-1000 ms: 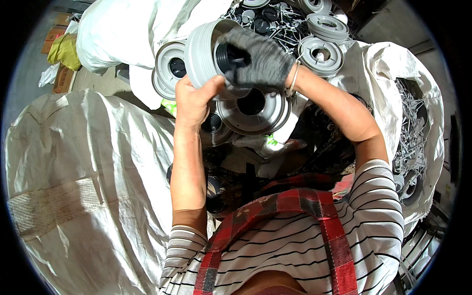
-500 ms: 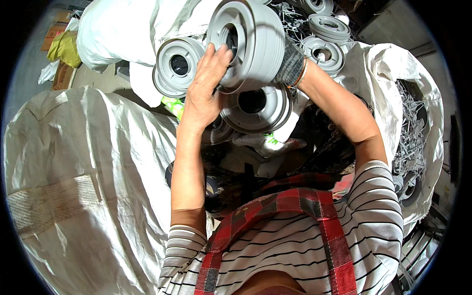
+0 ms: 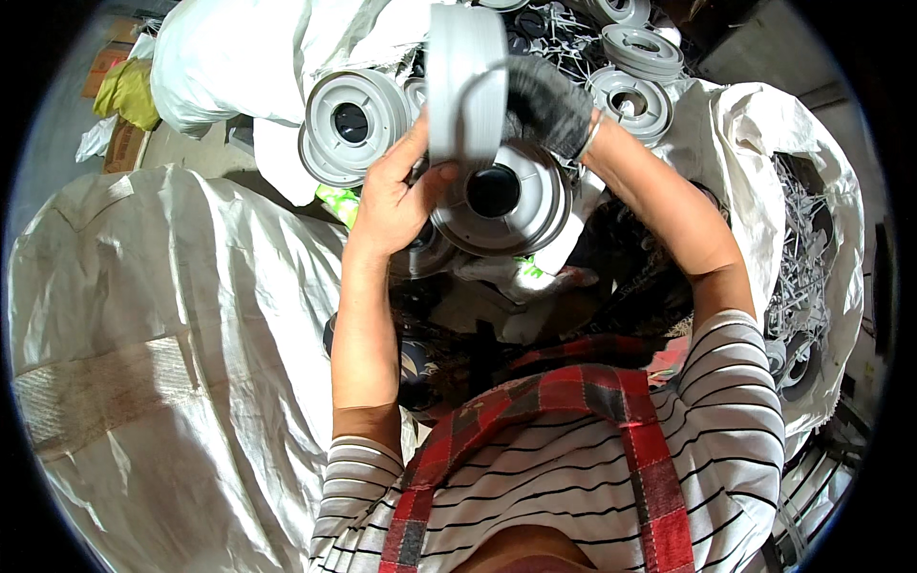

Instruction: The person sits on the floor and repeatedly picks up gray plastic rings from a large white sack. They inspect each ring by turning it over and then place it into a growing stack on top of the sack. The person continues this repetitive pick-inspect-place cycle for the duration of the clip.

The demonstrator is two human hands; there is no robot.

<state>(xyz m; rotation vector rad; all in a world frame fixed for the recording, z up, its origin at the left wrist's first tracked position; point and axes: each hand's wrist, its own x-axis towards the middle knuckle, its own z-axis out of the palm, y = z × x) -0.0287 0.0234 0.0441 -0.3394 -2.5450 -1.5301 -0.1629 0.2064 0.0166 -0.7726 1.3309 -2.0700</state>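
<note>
A stack of nested grey plastic discs is held up on edge between my two hands, blurred by motion. My bare left hand grips its lower left side, the thumb toward me and the fingertips partly hidden behind the stack. My right hand, in a dark grey glove, is at the right face of the stack; some of its fingers are hidden there. Just below lies another stack of grey discs with a round dark centre hole. To the left rests a similar grey disc stack.
More grey disc stacks lie at the back right, beside a heap of thin grey plastic scraps. A large white woven sack fills the left. At the right, an open white sack holds grey scraps. Cardboard lies far left.
The held stack has turned from showing its holed face to showing its edge. My left hand has shifted from that face to the stack's lower left side.
</note>
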